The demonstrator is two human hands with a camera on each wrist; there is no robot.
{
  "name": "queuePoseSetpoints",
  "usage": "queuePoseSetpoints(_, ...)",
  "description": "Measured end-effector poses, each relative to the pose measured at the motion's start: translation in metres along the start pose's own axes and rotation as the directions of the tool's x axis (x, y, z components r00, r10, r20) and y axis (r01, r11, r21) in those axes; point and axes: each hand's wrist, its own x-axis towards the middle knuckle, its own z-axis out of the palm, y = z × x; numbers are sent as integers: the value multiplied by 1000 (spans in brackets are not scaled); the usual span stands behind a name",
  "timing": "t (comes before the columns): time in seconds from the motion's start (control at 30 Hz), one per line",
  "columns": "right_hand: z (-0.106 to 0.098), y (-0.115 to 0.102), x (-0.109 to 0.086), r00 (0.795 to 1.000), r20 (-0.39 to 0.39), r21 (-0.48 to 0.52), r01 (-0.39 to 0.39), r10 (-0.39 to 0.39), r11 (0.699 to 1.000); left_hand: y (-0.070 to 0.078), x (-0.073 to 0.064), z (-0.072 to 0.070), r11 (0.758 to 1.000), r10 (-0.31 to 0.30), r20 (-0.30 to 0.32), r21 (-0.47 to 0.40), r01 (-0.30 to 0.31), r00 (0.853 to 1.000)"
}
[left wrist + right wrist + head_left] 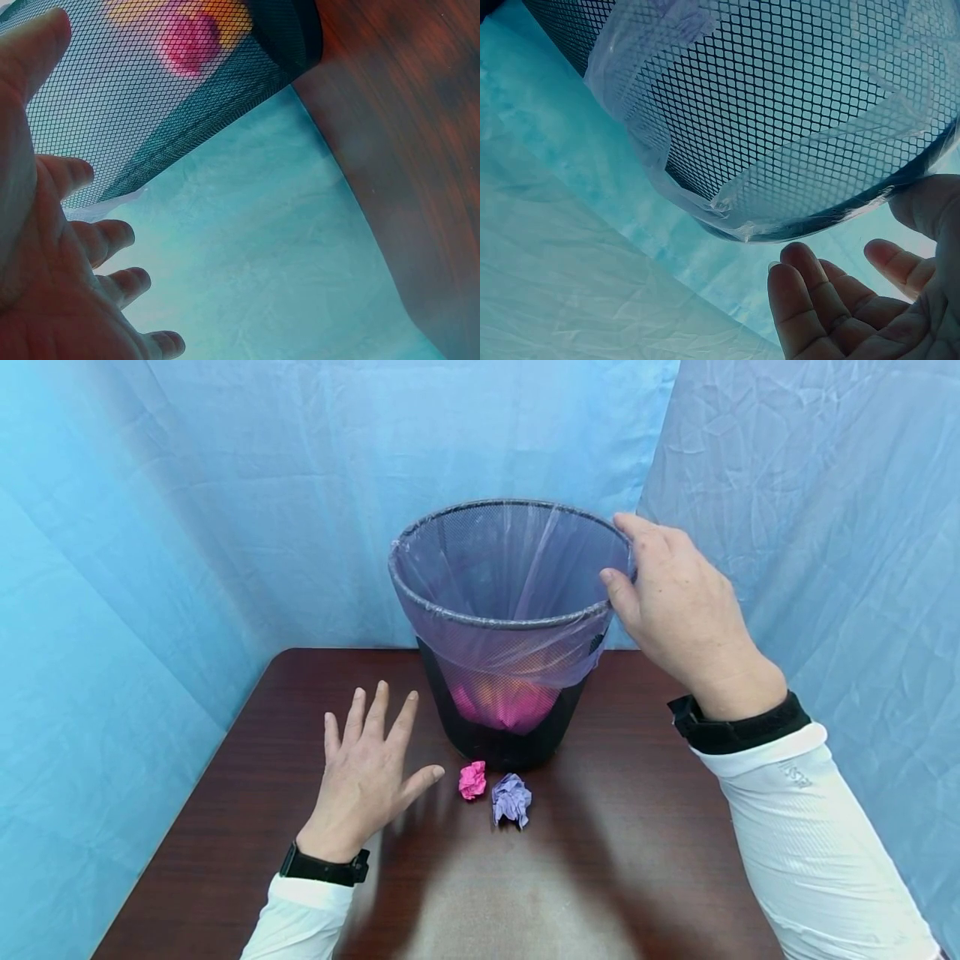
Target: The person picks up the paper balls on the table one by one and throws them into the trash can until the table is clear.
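Note:
A black mesh wastebasket with a thin clear purplish bag over its rim stands on the table. Crumpled pink and orange paper shows through its side. My right hand is at the basket's right rim, its thumb against the edge and its fingers spread loosely outside, as the right wrist view shows. To the left of the basket, my left hand is held out with fingers spread and nothing in it. In front of the basket lie a small pink paper ball and a purple paper ball.
The dark brown wooden table has a rounded back-left corner. Light blue cloth hangs behind it and on both sides, close to its edges.

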Motion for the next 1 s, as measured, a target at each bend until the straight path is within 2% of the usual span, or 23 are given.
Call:
queuePoseSetpoints(0.5, 7, 11, -11, 988, -124, -6, 95, -95, 995, -1, -1, 0, 1000, -2, -3, 3, 2, 1000)
queuePoseSetpoints(1.0, 18, 26, -28, 983, -167, -22, 69, -71, 997, -3, -3, 1, 1000, -2, -10, -7, 2, 1000)
